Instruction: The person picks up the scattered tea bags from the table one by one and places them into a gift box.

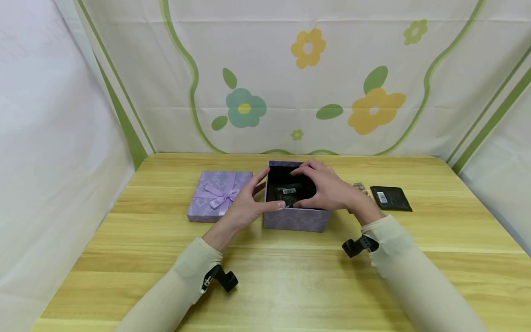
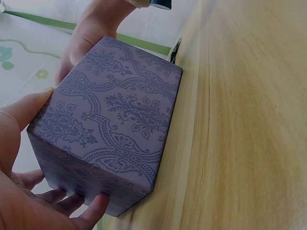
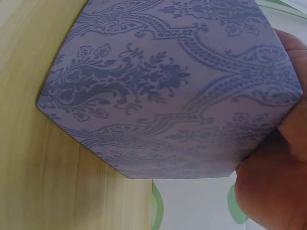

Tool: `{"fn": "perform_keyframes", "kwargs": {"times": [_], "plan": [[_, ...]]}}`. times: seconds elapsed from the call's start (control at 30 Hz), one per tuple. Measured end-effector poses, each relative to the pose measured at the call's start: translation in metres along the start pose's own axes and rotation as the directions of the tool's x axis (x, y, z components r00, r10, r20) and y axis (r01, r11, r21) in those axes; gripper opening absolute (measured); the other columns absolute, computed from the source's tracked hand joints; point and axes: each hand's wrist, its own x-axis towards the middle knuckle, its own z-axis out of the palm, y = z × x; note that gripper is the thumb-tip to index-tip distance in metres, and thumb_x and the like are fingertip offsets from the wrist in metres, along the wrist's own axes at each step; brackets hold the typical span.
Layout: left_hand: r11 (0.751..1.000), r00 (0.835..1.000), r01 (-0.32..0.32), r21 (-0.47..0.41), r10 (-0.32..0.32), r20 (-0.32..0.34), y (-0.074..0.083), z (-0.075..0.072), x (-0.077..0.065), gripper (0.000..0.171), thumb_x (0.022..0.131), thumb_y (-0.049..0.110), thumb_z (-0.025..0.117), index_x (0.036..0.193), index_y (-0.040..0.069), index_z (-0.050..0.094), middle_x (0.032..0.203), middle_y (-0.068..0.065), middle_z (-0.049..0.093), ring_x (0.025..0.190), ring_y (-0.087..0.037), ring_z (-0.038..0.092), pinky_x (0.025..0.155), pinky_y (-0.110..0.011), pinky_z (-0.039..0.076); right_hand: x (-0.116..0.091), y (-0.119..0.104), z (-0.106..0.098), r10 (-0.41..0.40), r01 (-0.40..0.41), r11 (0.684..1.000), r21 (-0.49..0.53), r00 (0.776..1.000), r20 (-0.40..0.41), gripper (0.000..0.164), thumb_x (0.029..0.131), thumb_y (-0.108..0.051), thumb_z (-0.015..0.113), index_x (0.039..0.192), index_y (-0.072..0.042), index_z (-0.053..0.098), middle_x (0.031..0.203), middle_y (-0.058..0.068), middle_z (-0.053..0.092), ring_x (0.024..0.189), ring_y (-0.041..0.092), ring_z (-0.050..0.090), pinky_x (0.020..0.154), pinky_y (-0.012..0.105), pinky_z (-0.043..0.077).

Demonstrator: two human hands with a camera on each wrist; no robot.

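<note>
An uncovered purple patterned gift box (image 1: 296,220) with a black inside stands at mid-table. My left hand (image 1: 249,203) holds its left side, thumb at the front rim and fingers against the left wall, as the left wrist view also shows. Over the box's right wall reaches my right hand (image 1: 325,186), thumb and index finger spread apart inside the opening. A black packet (image 1: 289,190) with a white barcode label lies in the box between the hands. The right wrist view mostly shows the box wall (image 3: 158,86), with part of the right hand at its edge.
The matching box lid (image 1: 220,196), with a lilac ribbon bow, lies left of the box. To the right are another black barcoded packet (image 1: 391,198) and a small brownish patterned item (image 1: 360,186), partly hidden behind the right forearm. A flowered curtain (image 1: 307,92) hangs behind the table.
</note>
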Motion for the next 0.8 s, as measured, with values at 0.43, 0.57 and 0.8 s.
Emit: {"fn": "perform_keyframes", "kwargs": {"times": [0.43, 0.57, 0.8], "plan": [[1.0, 1.0, -0.01, 0.008, 0.01, 0.001, 0.0, 0.0, 0.0, 0.101, 0.088, 0.021, 0.088, 0.168, 0.04, 0.029, 0.176, 0.013, 0.022, 0.164, -0.028, 0.025, 0.127, -0.059, 0.034, -0.028, 0.014, -0.026, 0.015, 0.01, 0.976, 0.218, 0.993, -0.113, 0.062, 0.094, -0.031, 0.084, 0.15, -0.019, 0.059, 0.157, 0.005, 0.051, 0.148, 0.031, 0.046, 0.123, 0.063, 0.035], [1.0, 1.0, -0.014, 0.019, 0.014, 0.003, -0.001, -0.001, 0.0, 0.101, 0.088, 0.021, 0.088, 0.168, 0.04, 0.029, 0.176, 0.012, 0.021, 0.164, -0.028, 0.024, 0.128, -0.06, 0.032, -0.044, 0.024, -0.036, 0.029, 0.014, 0.967, 0.253, 0.986, -0.164, 0.063, 0.093, -0.02, 0.084, 0.151, -0.021, 0.059, 0.153, 0.003, 0.053, 0.144, 0.025, 0.049, 0.122, 0.059, 0.035], [0.999, 1.0, -0.018, 0.027, 0.018, 0.001, 0.0, 0.0, -0.001, 0.101, 0.088, 0.021, 0.088, 0.168, 0.039, 0.028, 0.176, 0.013, 0.022, 0.164, -0.028, 0.025, 0.128, -0.06, 0.031, -0.072, 0.044, -0.052, 0.104, -0.054, 0.972, 0.228, 0.972, -0.211, 0.065, 0.093, -0.019, 0.084, 0.152, -0.028, 0.057, 0.153, -0.005, 0.053, 0.138, 0.004, 0.048, 0.118, 0.043, 0.037]]}}
